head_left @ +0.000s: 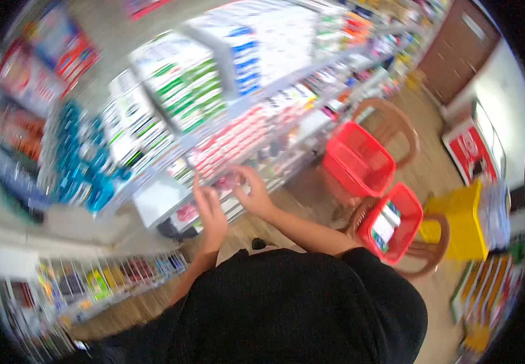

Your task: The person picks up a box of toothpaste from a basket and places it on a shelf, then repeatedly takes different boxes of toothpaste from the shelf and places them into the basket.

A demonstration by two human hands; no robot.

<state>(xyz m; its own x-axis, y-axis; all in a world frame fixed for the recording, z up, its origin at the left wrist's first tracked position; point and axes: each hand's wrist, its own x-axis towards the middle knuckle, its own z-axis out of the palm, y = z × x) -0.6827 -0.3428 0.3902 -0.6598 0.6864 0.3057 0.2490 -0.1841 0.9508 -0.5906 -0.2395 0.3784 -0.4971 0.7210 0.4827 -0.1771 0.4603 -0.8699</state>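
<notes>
Both my hands reach to a shelf of stacked boxes. My left hand point(209, 208) has its fingers stretched up at the front of a row of red and white boxes point(229, 144). To its right, my right hand point(251, 192) is held with its fingers apart and bent toward the same row, nothing visible in it. Whether the fingertips touch the boxes is too blurred to tell. Green and white boxes point(189, 85) and blue and white boxes point(245, 57) stand on the shelf above.
On the right, two red baskets point(359, 159) rest on brown chairs point(437, 246), the nearer holding some packs. Beyond stands a yellow bin point(459, 219). Teal bottles point(83, 155) stand at the left. A low rack of goods point(107, 280) is at lower left.
</notes>
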